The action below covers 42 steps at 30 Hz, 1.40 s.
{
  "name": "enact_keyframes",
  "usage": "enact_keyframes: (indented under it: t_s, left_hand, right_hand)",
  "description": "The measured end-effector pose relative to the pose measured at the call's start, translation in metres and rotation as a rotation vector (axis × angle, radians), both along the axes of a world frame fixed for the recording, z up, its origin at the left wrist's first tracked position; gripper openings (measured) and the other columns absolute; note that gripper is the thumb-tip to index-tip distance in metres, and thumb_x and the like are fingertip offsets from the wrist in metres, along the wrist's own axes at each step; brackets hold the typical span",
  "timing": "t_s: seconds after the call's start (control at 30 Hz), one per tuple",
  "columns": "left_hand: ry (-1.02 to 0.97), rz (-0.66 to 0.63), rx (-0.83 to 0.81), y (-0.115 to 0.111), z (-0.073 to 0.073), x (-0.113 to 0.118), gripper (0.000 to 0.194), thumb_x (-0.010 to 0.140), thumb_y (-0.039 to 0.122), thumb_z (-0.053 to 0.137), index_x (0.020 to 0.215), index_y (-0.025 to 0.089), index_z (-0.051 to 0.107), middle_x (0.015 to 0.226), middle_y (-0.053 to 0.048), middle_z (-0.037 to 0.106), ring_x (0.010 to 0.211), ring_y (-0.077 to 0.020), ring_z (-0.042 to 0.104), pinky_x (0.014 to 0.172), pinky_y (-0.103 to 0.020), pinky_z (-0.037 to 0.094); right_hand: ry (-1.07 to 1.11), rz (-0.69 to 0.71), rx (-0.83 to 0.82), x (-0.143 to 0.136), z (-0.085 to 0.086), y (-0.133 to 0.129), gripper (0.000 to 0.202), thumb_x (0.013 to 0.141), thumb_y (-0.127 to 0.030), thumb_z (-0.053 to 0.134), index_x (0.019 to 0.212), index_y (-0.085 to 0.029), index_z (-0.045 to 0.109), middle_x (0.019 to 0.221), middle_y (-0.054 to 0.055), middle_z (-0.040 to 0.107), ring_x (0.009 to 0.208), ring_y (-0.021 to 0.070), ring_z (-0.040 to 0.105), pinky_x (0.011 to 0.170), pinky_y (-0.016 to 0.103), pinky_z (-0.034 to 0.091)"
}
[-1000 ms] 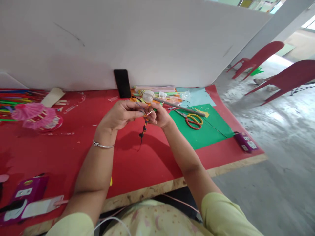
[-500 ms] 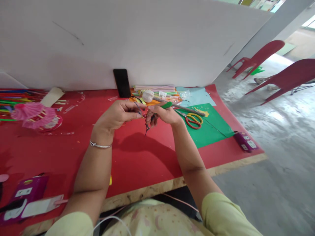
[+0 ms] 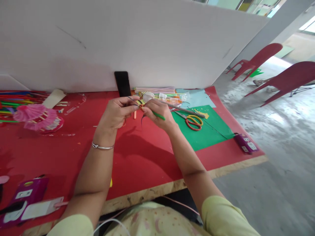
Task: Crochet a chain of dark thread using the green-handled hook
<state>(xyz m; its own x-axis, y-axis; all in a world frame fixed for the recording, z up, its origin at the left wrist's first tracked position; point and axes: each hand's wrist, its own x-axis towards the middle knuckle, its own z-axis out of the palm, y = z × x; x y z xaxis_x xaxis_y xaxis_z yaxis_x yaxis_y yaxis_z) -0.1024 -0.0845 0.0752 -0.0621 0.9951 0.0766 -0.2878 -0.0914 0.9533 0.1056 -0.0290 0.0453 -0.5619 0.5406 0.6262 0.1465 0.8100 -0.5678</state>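
Above the middle of the red table (image 3: 137, 164), my left hand (image 3: 118, 111) pinches a small item with thin dark strands (image 3: 142, 120) and an orange-red part (image 3: 140, 105). My right hand (image 3: 158, 113) meets it from the other side, fingers curled and closed at the same small piece. Out of the right hand's grip sticks the green end of a slim tool (image 3: 158, 115); its kind is not clear. A short peach-coloured stick (image 3: 135, 114) shows just below the fingers. The fingertips cover most of the small item.
Scissors (image 3: 193, 122) lie on a green sheet (image 3: 209, 137) at right. A phone (image 3: 122, 83) leans on the white wall. Colourful sticks (image 3: 14, 101) and a pink frilled craft (image 3: 36, 118) are at left. Purple boxes (image 3: 246, 143) sit near the edges. Red chairs (image 3: 261, 60) stand beyond.
My right hand has turned over and closed in, bringing the green end lower and to the left. The dark strands hang differently, and the view has tilted up slightly.
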Motion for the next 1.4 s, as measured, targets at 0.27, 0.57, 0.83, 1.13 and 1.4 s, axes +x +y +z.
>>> enact_keyframes:
  t_s: [0.27, 0.57, 0.83, 1.13, 1.4]
  left_hand:
    - [-0.192, -0.285, -0.154, 0.007, -0.004, -0.009, 0.04, 0.062, 0.01, 0.096, 0.101, 0.012, 0.09, 0.063, 0.001, 0.064, 0.046, -0.0014, 0.035, 0.043, -0.016, 0.017]
    - [0.04, -0.185, -0.143, 0.005, -0.001, -0.015, 0.032, 0.058, 0.01, 0.095, 0.089, 0.013, 0.092, 0.068, -0.006, 0.074, 0.048, -0.0058, 0.047, 0.044, -0.021, 0.027]
    - [-0.053, -0.172, -0.046, 0.003, -0.003, 0.002, 0.032, 0.059, 0.019, 0.094, 0.091, 0.012, 0.091, 0.071, -0.008, 0.076, 0.05, -0.0083, 0.051, 0.048, -0.023, 0.032]
    - [0.343, 0.415, 0.206, 0.008, -0.019, 0.015, 0.046, 0.076, 0.012, 0.081, 0.121, 0.021, 0.089, 0.089, -0.001, 0.077, 0.07, -0.0126, 0.063, 0.065, -0.023, 0.051]
    - [0.26, 0.461, 0.228, 0.004, -0.01, 0.03, 0.037, 0.075, 0.011, 0.079, 0.11, 0.022, 0.089, 0.092, -0.002, 0.073, 0.075, -0.0144, 0.061, 0.064, -0.023, 0.048]
  right_hand:
    - [0.135, -0.013, 0.417, -0.009, -0.027, 0.015, 0.049, 0.11, -0.064, 0.06, 0.11, -0.019, 0.079, 0.114, 0.016, 0.08, 0.108, 0.0256, 0.079, 0.099, 0.039, 0.064]
    - [0.012, 0.19, -0.046, 0.014, 0.01, 0.0, 0.039, 0.116, -0.047, 0.059, 0.102, -0.019, 0.082, 0.1, 0.012, 0.083, 0.094, 0.0214, 0.08, 0.088, 0.035, 0.066]
    - [0.314, 0.391, -1.417, -0.018, 0.009, -0.011, 0.073, 0.103, -0.084, 0.056, 0.064, -0.022, 0.049, 0.056, -0.002, 0.06, 0.036, 0.0089, 0.048, 0.038, 0.022, 0.044]
    - [0.761, -0.01, -1.279, -0.078, -0.006, -0.014, 0.077, 0.1, -0.097, 0.038, 0.073, -0.024, 0.045, 0.056, -0.005, 0.051, 0.041, 0.0077, 0.039, 0.04, 0.022, 0.032]
    - [0.72, -0.181, -0.934, -0.082, -0.027, -0.012, 0.085, 0.089, -0.108, 0.029, 0.081, -0.026, 0.051, 0.064, -0.002, 0.055, 0.05, 0.0122, 0.048, 0.047, 0.027, 0.04]
